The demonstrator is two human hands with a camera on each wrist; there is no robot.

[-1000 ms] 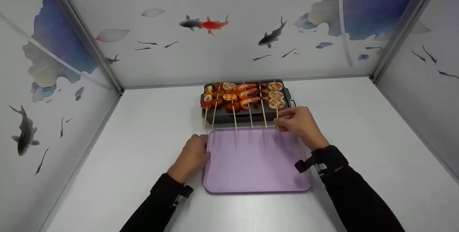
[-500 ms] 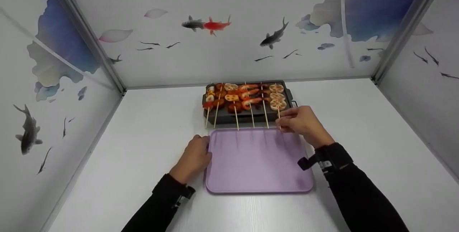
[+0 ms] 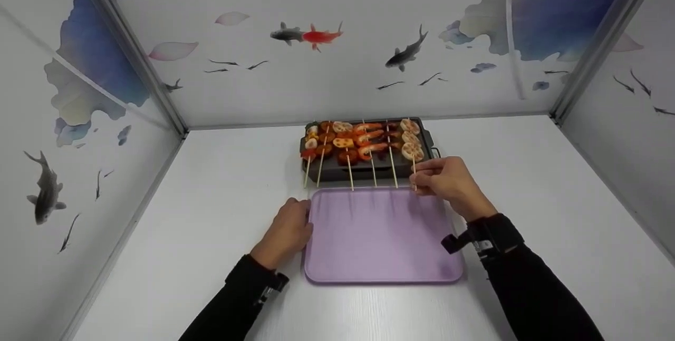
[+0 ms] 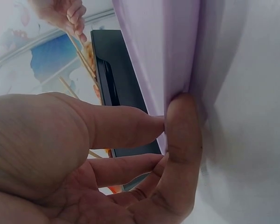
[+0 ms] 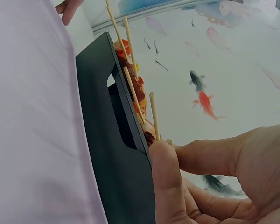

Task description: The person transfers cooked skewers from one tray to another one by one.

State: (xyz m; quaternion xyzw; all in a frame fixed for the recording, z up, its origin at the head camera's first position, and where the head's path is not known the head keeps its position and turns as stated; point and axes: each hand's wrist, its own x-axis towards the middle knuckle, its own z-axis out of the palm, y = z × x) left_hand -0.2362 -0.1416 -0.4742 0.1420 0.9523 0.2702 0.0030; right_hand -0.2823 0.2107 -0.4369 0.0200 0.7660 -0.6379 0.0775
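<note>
The right hand [image 3: 445, 182] pinched the bare stick of the lotus-root skewer [image 3: 412, 150] between thumb and index finger, with no gap left around the wood. This skewer was located at the right end of the black grill [image 3: 337, 173], its slices over the grill top; whether they had cleared the surface could not be determined. The stick's lower end projected past the near wall, which probably explained the grip point: the food was left untouched and the fingers avoided the grill top. Five other skewers, including the shrimp skewer [image 3: 369, 143], lay side by side with sticks pointing the same way, an arrangement likely chosen for access from the front. The purple tray [image 3: 385, 249] lay flat on the white table [image 3: 221, 188], directly in front of the grill, beneath the overhanging stick ends. The left hand [image 3: 285, 233] had its thumb and fingers closed on the tray's left rim, presumably to prevent sliding.
</note>
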